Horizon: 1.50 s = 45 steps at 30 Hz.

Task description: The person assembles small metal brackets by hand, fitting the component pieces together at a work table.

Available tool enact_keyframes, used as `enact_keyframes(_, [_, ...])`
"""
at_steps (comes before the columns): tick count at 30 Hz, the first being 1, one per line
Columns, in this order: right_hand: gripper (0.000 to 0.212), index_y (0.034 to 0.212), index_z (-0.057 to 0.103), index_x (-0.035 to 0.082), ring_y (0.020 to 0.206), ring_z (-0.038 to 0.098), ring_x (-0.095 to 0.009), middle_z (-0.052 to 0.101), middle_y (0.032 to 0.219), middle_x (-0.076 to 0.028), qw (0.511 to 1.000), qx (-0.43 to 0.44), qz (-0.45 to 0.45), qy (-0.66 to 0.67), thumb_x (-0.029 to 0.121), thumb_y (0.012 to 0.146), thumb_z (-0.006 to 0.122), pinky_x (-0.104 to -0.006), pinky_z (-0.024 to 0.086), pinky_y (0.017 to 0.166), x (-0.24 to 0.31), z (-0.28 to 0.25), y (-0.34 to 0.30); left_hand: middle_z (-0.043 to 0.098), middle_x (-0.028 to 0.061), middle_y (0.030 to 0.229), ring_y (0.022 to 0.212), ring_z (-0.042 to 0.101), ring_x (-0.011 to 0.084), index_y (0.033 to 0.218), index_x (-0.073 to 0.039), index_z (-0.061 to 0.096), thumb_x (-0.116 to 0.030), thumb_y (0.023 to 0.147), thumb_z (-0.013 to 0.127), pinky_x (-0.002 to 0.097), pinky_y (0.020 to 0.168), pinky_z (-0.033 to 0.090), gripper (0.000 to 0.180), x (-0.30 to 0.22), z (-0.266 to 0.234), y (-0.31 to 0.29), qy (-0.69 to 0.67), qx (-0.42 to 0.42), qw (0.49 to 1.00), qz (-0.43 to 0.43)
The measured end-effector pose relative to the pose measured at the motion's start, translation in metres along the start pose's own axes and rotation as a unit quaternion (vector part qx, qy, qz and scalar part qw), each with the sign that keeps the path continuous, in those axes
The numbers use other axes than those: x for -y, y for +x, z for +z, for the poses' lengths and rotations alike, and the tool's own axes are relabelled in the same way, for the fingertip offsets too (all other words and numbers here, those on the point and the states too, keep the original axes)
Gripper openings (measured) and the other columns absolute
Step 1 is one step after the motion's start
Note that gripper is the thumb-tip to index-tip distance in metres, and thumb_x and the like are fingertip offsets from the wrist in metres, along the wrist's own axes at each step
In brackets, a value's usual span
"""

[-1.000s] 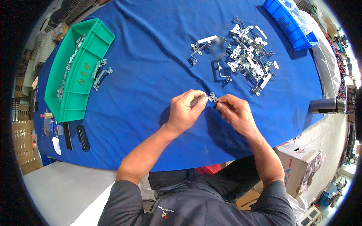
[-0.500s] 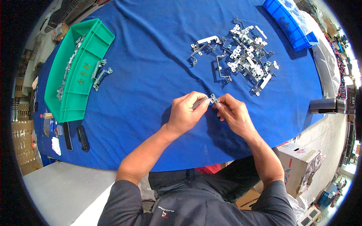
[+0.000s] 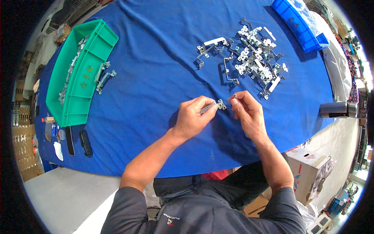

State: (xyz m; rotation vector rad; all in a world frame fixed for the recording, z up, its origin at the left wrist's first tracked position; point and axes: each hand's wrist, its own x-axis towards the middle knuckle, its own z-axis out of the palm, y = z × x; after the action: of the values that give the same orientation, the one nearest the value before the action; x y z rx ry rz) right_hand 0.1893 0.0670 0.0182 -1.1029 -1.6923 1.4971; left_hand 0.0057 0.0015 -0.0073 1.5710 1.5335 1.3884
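Observation:
My left hand (image 3: 194, 117) pinches a small metal bracket (image 3: 221, 104) between thumb and fingers. The bracket's end with holes sticks out toward the right, while the rest is covered by my fingers. A short gap apart from it, my right hand (image 3: 248, 113) is closed with thumb and index finger together; what lies between them, if anything, is too small to make out. Beyond my hands, a heap of similar metal brackets (image 3: 255, 54) lies on the blue cloth (image 3: 156, 85), with one bracket (image 3: 226, 69) lying at its near left edge.
At the left stands a green bin (image 3: 80, 89) with metal parts inside; two brackets (image 3: 103, 80) lie against its right side. A blue bin (image 3: 300, 27) sits at the far right. A dark cylinder (image 3: 339, 110) lies at the right edge, a black tool (image 3: 85, 143) near the green bin.
My right hand has drawn away from the bracket, to the right and slightly up, and no longer touches it. My left hand stays nearly in place, still holding the bracket.

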Motion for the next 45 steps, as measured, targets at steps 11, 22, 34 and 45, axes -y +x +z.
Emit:
enact_keyframes(11, [0.015,0.100,0.066,-0.001,0.061,0.056,-0.008,0.062,0.068,-0.004,0.993,0.076,0.045,-0.083,0.013,0.094,0.064,-0.0274,0.045,0.055,0.003,-0.001,-0.001,0.062,-0.0022,0.068,0.060,0.051,0.0014,0.093,0.000,0.068,-0.009,0.090,0.069,0.0214,0.053,0.041,0.009,0.005,-0.002,0.000,-0.054,-0.036,0.997,-0.043])
enact_keyframes(22, [0.010,0.099,0.064,0.000,0.064,0.059,-0.009,0.064,0.075,-0.006,0.992,0.080,0.044,-0.091,0.009,0.094,0.064,-0.0269,0.047,0.055,0.002,0.001,-0.003,0.064,0.0015,0.069,0.061,0.055,0.0045,0.091,0.000,0.068,-0.010,0.089,0.070,0.0242,0.054,0.045,0.010,0.001,-0.003,-0.001,-0.015,-0.017,0.999,-0.043])
enact_keyframes(34, [0.011,0.100,0.059,-0.001,0.070,0.055,-0.012,0.063,0.085,-0.006,0.991,0.005,-0.085,-0.102,0.009,0.097,0.062,-0.0283,0.045,0.062,-0.012,0.007,-0.002,0.068,0.0093,0.075,0.063,0.063,0.0118,0.091,0.001,0.067,-0.009,0.086,0.072,0.0280,0.057,0.049,0.011,0.002,-0.002,-0.001,0.019,0.022,0.999,0.014])
enact_keyframes(45, [0.015,0.101,0.064,0.000,0.061,0.055,-0.008,0.061,0.071,-0.003,0.992,0.091,0.059,-0.059,0.014,0.096,0.063,-0.0265,0.045,0.055,0.007,0.001,-0.003,0.062,-0.0022,0.067,0.061,0.051,0.0014,0.091,-0.001,0.069,-0.009,0.090,0.070,0.0216,0.053,0.041,0.008,0.003,-0.003,0.000,-0.040,-0.038,0.997,-0.046])
